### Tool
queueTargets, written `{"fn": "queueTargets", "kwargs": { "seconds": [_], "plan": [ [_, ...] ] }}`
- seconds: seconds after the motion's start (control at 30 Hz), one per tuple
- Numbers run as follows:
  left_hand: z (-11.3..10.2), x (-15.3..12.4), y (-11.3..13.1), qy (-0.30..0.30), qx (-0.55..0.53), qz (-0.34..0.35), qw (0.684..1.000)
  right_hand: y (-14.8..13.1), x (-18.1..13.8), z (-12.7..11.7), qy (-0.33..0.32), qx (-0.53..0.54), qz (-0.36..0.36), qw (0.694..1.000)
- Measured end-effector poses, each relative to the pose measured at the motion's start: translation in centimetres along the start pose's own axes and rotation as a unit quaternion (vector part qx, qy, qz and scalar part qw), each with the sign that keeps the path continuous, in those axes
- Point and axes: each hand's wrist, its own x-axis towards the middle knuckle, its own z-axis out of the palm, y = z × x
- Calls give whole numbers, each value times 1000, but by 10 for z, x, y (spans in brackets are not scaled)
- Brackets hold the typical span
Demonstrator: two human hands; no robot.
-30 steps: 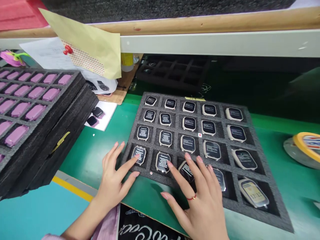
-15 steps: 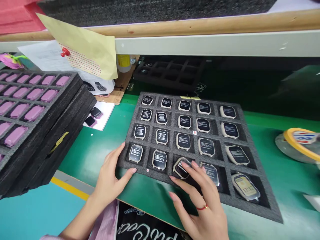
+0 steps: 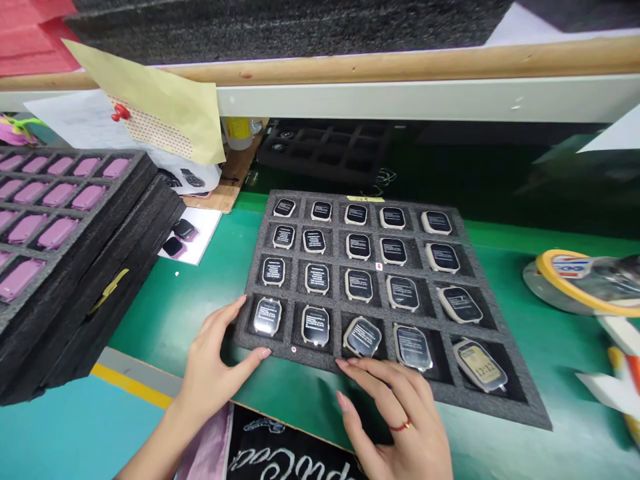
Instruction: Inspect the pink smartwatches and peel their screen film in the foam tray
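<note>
A dark grey foam tray (image 3: 330, 267) lies on the green bench, its pockets holding several light-framed smartwatches with lit text screens. My left hand (image 3: 213, 367) grips its front left corner, thumb at the front edge and fingers along the side. Beside that hand sits a watch (image 3: 267, 316) in the corner pocket. My right hand (image 3: 400, 413) rests its fingertips on the tray's front edge, thumb apart, holding nothing. Just beyond those fingers, one watch (image 3: 363, 336) lies turned askew in its pocket. The front right watch (image 3: 481, 364) shows a yellow face reading 12:12.
Stacked foam trays (image 3: 95, 267) with purple watch cases stand at left. A roll of tape (image 3: 575, 273) lies at right. Above the bench runs a shelf edge (image 3: 375, 100) with a yellow paper (image 3: 150, 100) pinned to it. A white card (image 3: 205, 233) lies beside the stack.
My right fingers have drawn back from the askew watch to the tray's front edge. That watch's screen now shows fully. My left hand keeps its place at the corner; the view has shifted slightly.
</note>
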Motion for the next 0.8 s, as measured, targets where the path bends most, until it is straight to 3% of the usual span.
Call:
{"fn": "queueTargets", "kwargs": {
  "seconds": [0.27, 0.4, 0.57, 0.67, 0.8],
  "plan": [
    [1, 0, 7, -28, 4, 49, 998, 6, 17, -26, -62, 13, -52, 997],
    [2, 12, 18, -73, 53, 66, 994, 10, 36, -17, -49, -66, -60, 995],
    [2, 17, 23, -99, 89, 72, 988, 13, 47, 1, -110, -151, -20, 982],
    [3, 17, 21, -93, 82, 74, 990, 14, 48, 4, -121, -162, -16, 979],
    [5, 15, 17, -83, 50, 71, 993, 17, 47, -4, -87, -130, 5, 988]
  ]
}}
